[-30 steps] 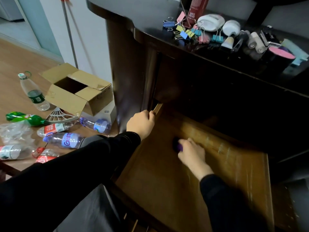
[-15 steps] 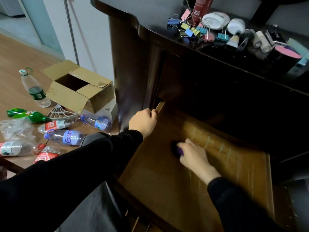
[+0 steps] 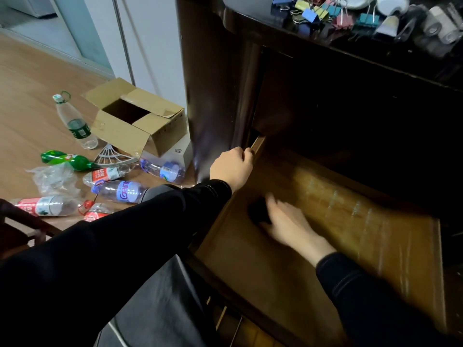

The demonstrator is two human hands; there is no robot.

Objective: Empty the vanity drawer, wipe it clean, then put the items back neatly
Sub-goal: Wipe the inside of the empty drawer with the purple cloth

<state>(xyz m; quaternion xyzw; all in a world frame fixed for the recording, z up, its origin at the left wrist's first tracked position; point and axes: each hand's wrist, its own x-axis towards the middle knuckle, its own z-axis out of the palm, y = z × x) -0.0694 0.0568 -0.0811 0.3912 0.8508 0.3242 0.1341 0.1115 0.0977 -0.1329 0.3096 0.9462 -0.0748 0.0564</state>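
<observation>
The left hand (image 3: pixel 231 169) gripped the left wall of the drawer (image 3: pixel 363 221). The dark cloth (image 3: pixel 256 211) lay at the fingertips of the blurred right hand (image 3: pixel 288 225); grip indeterminate.

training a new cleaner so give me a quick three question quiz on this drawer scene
1. Pick one: the left hand grips A the drawer's side edge, B a bottle, C the cardboard box.
2. Fill in: the binder clips lie on the vanity's ____.
3. True or false: the right hand reaches up to the vanity top.
Key: 1 A; 2 top; 3 false.
</observation>
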